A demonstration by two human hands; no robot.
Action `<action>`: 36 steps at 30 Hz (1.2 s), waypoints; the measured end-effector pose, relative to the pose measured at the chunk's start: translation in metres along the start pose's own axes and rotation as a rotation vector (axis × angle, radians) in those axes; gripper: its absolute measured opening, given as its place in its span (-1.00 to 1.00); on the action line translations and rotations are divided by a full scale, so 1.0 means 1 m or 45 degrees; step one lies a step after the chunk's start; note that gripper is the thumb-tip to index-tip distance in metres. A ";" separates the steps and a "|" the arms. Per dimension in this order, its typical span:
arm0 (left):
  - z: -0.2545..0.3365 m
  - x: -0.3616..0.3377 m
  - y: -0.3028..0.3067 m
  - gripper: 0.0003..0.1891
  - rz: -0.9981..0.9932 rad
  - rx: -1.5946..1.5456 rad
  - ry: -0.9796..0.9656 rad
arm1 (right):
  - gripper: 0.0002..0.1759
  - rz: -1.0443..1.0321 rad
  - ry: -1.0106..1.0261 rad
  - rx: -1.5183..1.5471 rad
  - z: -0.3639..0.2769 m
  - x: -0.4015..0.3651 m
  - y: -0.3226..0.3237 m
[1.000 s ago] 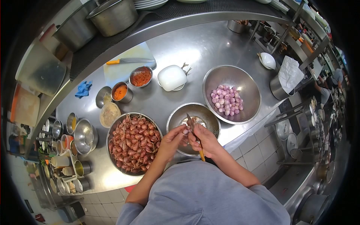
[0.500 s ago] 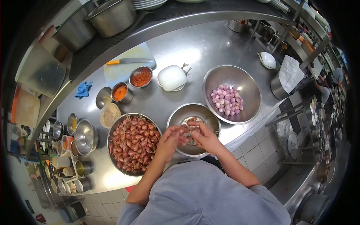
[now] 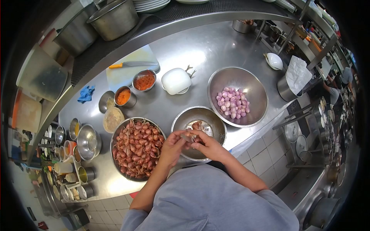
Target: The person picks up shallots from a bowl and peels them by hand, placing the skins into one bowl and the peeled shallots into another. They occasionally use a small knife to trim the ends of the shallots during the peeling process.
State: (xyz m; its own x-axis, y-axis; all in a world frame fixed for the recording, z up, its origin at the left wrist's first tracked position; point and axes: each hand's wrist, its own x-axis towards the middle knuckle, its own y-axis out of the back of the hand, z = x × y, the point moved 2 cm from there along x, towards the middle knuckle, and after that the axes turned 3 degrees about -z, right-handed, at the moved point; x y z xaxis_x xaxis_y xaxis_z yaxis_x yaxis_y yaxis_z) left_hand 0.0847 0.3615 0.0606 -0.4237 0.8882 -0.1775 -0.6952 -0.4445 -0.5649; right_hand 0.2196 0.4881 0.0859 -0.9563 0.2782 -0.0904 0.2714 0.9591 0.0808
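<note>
- left hand (image 3: 170, 151), right hand (image 3: 210, 147): fingertips pinched narrow on a held shallot (image 3: 189, 138), mostly hidden, over the round waste bowl (image 3: 216, 118) with papery scraps (image 3: 206, 128)
- unpeeled shallots (image 3: 139, 147): glossy, red-brown, teardrop-shaped, heaped to the left
- peeled shallots (image 3: 233, 103): smooth, pale purple, rounded, in the wide steel bowl (image 3: 241, 77)
- all bowls on brushed-metal table (image 3: 219, 42)

Small piece (image 3: 188, 139) pinched between left hand (image 3: 172, 149) and right hand (image 3: 211, 147) was mostly finger-covered, too small to identify. Near rim of scraps bowl (image 3: 217, 129) was partly hidden by the right hand. White paper (image 3: 298, 75) masked contents of metal container (image 3: 285, 91). Plate stack (image 3: 152, 6) was cut by top edge. Distant person (image 3: 346, 76), far right, was blurred.
</note>
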 end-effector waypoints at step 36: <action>-0.003 0.003 -0.003 -0.63 -0.015 -0.191 0.172 | -0.82 0.238 -0.329 0.815 0.012 0.002 -0.013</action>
State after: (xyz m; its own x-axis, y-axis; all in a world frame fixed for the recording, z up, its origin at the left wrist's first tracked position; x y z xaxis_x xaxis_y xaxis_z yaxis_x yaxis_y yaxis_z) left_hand 0.0874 0.3663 0.0590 -0.3271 0.9053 -0.2711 -0.6008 -0.4207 -0.6797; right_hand 0.2152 0.4772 0.0729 -0.8527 0.3684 -0.3703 0.5144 0.7151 -0.4732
